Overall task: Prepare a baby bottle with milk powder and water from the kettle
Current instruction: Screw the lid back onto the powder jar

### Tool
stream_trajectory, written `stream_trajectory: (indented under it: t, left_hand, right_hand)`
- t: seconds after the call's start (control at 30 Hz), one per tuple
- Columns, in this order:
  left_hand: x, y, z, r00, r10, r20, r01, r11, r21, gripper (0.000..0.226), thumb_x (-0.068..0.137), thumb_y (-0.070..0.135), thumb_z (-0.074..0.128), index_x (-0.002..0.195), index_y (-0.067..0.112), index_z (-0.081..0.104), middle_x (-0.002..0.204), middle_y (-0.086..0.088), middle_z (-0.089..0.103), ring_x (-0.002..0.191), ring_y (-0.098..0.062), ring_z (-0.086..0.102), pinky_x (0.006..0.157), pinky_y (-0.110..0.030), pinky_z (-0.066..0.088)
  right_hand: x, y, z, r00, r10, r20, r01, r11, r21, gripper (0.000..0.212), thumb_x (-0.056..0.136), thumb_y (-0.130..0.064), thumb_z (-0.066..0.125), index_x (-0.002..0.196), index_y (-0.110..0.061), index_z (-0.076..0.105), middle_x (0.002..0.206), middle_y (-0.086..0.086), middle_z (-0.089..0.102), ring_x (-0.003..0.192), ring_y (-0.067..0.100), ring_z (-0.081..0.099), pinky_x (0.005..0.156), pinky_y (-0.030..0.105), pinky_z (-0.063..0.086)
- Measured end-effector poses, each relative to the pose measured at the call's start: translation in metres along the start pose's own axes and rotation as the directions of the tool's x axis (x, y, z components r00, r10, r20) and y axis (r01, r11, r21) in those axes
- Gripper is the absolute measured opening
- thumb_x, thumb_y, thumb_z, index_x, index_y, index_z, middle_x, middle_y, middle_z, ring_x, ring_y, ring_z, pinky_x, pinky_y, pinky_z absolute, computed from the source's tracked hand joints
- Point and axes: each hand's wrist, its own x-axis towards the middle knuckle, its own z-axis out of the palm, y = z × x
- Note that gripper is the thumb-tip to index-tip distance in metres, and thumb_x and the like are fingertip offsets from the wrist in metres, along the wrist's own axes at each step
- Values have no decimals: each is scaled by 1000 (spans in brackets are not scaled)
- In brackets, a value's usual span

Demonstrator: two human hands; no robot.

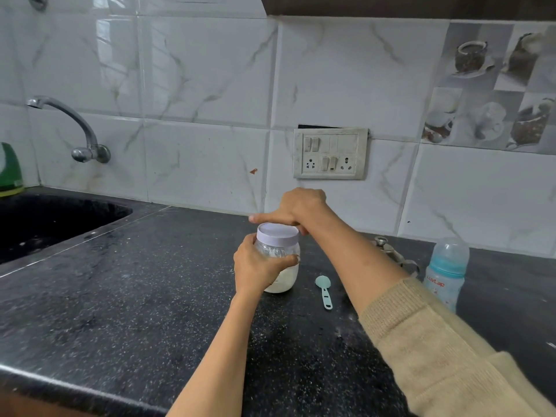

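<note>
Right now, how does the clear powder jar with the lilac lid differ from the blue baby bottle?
The clear powder jar is squat; the blue baby bottle is taller and slimmer. The left hand grips the jar while the right hand holds its lid; the bottle stands untouched. Both stand upright on the black counter.

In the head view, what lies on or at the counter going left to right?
Green bottle → sink → tap → left hand gripping the powder jar → blue scoop → baby bottle.
</note>
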Motion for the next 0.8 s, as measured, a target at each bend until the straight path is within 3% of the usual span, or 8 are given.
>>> stream_trajectory:
  t: [0.1, 0.17, 0.3, 0.4, 0.47, 0.6, 0.67, 0.8]
  left_hand:
    - [1, 0, 0, 1000, -3, 0, 3, 1000, 3, 76, 52, 36, 89, 115, 10, 55, 109, -4, 64, 97, -20, 58, 75, -31, 45]
    - [1, 1, 0, 1000, -4, 2, 4, 1000, 15, 78, 53, 37, 88, 118, 10, 54, 112, -4, 63, 102, -22, 58, 78, -32, 45]
    - [0, 1, -1, 1000, -9, 14, 8, 1000, 23, 81, 56, 37, 88, 124, 10, 52, 117, -4, 60, 101, -19, 55, 76, -29, 41]
    - [0, 2, -1, 1000, -8, 20, 7, 1000, 16, 81, 57, 36, 87, 125, 11, 51, 119, -4, 60, 96, -16, 51, 75, -27, 38]
    - [0, 2, -1, 1000, 5, 20, -6, 1000, 12, 83, 57, 34, 88, 128, 11, 50, 122, -4, 59, 103, -18, 53, 77, -26, 38]
    - [0, 2, -2, 1000, 9, 19, -9, 1000, 4, 77, 56, 32, 89, 120, 10, 54, 114, -5, 63, 90, -14, 53, 72, -26, 39]
    - [1, 1, -2, 1000, 5, 15, -5, 1000, 8, 78, 55, 33, 89, 121, 9, 54, 113, -4, 62, 90, -14, 51, 73, -27, 39]
    - [2, 0, 0, 1000, -3, 12, 3, 1000, 19, 82, 55, 36, 88, 123, 10, 53, 116, -4, 62, 96, -16, 54, 74, -27, 40]
  right_hand:
    - [1, -2, 0, 987, 22, -160, -26, 999, -23, 84, 60, -95, 29, 65, -14, 53, 67, 2, 54, 72, 21, 57, 55, 25, 34]
    - [2, 4, -9, 996, -54, -74, 56, 998, 27, 76, 64, -87, 46, 71, -12, 55, 75, 3, 58, 78, 21, 58, 60, 27, 39]
    - [-1, 8, -13, 965, -232, 127, 222, 971, 88, 76, 68, -62, 67, 125, -14, 56, 129, 7, 60, 114, 23, 59, 91, 35, 47]
    - [2, 7, -3, 965, -263, 22, 260, 962, 83, 59, 71, -62, 65, 97, -9, 64, 92, 6, 65, 78, 21, 62, 65, 28, 47]
    - [1, 5, 3, 978, -203, -43, 205, 978, 35, 63, 73, -73, 56, 70, -10, 51, 71, 3, 53, 62, 18, 53, 53, 25, 37]
    - [-1, 2, 14, 996, -36, -87, 34, 999, -20, 84, 67, -91, 23, 67, -12, 52, 66, 4, 54, 79, 23, 62, 60, 28, 37]
    - [-2, 9, 10, 999, -2, -48, 4, 1000, 28, 87, 64, -93, 21, 68, -12, 53, 68, 6, 57, 82, 24, 62, 69, 30, 41]
    - [-2, 25, -3, 963, -184, 197, 130, 957, 259, 79, 70, -67, 63, 127, -12, 52, 125, 3, 54, 103, 22, 56, 89, 34, 50]
